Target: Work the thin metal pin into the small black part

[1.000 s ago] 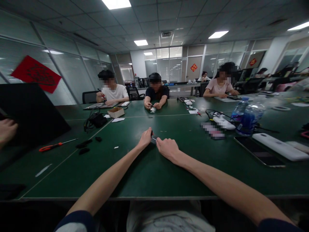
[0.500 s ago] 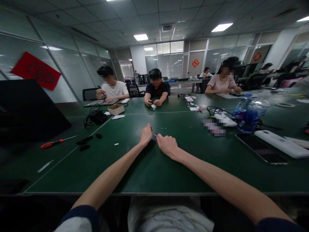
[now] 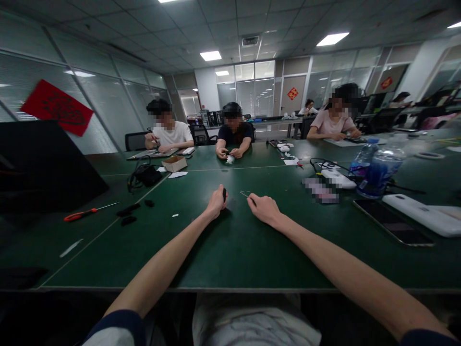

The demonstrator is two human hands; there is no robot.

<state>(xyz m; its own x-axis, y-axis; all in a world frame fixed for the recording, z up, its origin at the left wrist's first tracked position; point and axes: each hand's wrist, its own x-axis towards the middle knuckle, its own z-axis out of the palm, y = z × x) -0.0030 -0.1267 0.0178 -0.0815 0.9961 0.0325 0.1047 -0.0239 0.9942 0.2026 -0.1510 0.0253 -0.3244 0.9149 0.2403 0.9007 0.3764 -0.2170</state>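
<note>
My left hand (image 3: 216,203) is closed around a small black object (image 3: 224,194), whose top shows above my fingers and whose shape is mostly hidden. My right hand (image 3: 264,210) rests a little to the right, pinching a thin metal pin (image 3: 245,194) that points up and left. A gap of green tabletop (image 3: 236,216) separates my hands. Both forearms reach forward from the near table edge.
A red-handled screwdriver (image 3: 90,215) and small black pieces lie left of my hands. Further off are a black bag (image 3: 147,176), a cardboard box (image 3: 174,164), water bottles (image 3: 382,173), and a phone (image 3: 392,222). Several co-workers sit across the table.
My hands have moved apart, with my right hand shifting rightward and carrying the pin. The small black object now shows more clearly above my left hand.
</note>
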